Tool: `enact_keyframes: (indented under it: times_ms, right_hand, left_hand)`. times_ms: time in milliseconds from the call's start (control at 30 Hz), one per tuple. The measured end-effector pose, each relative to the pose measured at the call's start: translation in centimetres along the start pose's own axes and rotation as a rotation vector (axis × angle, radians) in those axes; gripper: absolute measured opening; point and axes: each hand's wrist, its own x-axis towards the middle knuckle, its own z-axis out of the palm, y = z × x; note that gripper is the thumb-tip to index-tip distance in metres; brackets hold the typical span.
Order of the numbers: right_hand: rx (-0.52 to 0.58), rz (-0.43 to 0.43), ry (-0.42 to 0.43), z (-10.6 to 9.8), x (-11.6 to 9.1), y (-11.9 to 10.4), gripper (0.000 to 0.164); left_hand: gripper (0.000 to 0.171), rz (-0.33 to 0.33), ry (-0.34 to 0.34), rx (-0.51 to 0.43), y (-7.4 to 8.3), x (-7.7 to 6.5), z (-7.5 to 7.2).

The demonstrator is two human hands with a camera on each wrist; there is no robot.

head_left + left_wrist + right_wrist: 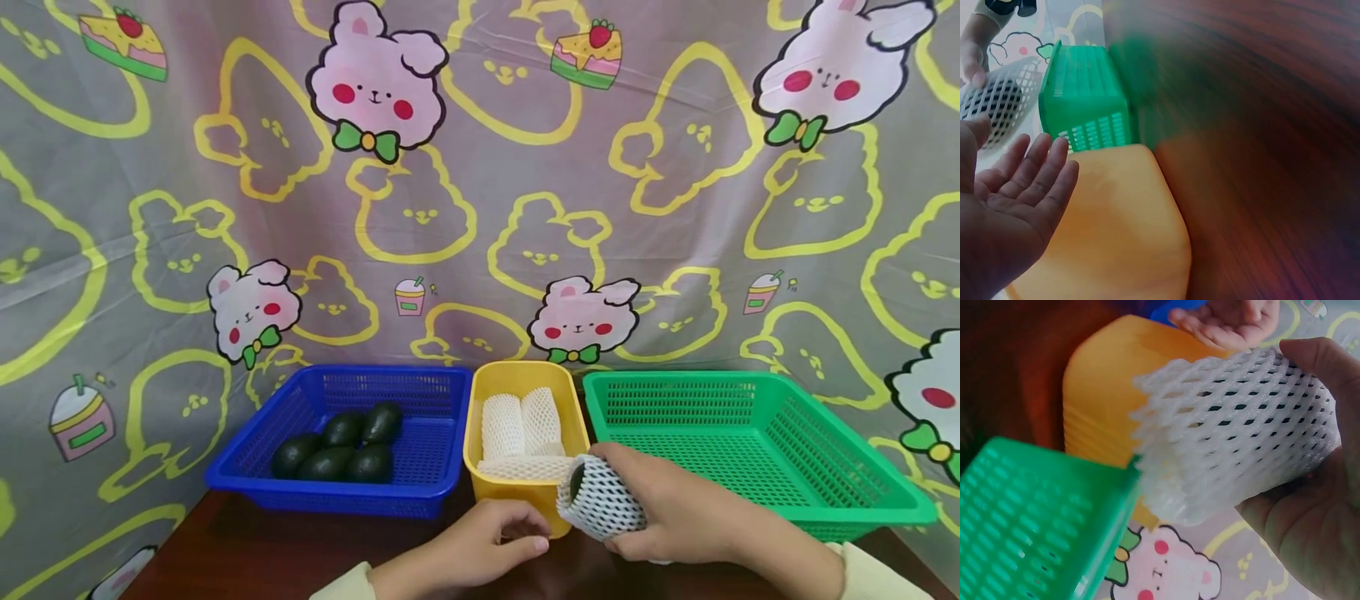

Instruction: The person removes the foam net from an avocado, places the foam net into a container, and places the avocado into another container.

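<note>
My right hand (pixel 671 510) grips a white foam net sleeve (pixel 609 502) in front of the yellow bin. A dark green avocado (pixel 577 481) is inside the sleeve, showing at its open end and through the mesh. My left hand (pixel 480 543) holds nothing. In the left wrist view its fingers (pixel 1038 169) are loosely bent, apart from the sleeve. Several bare avocados (pixel 343 463) lie in the left part of the blue basket (pixel 431 492). More foam net sleeves (pixel 502 425) are in the yellow bin (pixel 480 375).
To the right of the yellow bin stands a green basket (pixel 787 446), its mesh floor showing. All three containers stand in a row on a dark reddish-brown table (pixel 247 550). Behind them hangs a patterned cloth (pixel 517 250).
</note>
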Motion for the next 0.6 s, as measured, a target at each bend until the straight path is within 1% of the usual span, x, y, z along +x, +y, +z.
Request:
enact_keyframes:
  times_ms: [67,167,200,267,400,500,600]
  right_hand:
    - [0.005,-0.028,0.003,0.6,-0.1,-0.1,0.076]
    - [0.017,-0.052,-0.009,1.4,-0.2,-0.1,0.074]
    - [0.019,-0.048,-0.020,1.6,-0.3,-0.2,0.074]
    - [0.019,-0.039,-0.041,2.1,-0.3,-0.3,0.073]
    - [-0.003,-0.062,-0.073,3.1,0.0,-0.4,0.072]
    - [0.000,-0.063,-0.114,3.8,0.5,-0.5,0.071]
    - [0.046,-0.008,-0.178,4.5,1.0,-0.6,0.072]
  left_hand:
    - [0.020,0.016,-0.020,0.039,-0.2,-0.5,-0.5]
    - [0.021,0.058,-0.043,0.140,-0.4,-1.1,-1.0]
    - [0.022,0.076,-0.047,0.179,-0.4,-1.3,-1.2]
    - [0.023,0.100,-0.050,0.236,-0.4,-1.7,-1.5]
    - [0.023,0.138,-0.044,0.337,-0.7,-2.6,-2.2]
    - [0.023,0.142,-0.038,0.413,-1.0,-3.2,-2.7]
    - [0.024,0.110,-0.044,0.466,-1.4,-3.8,-3.0]
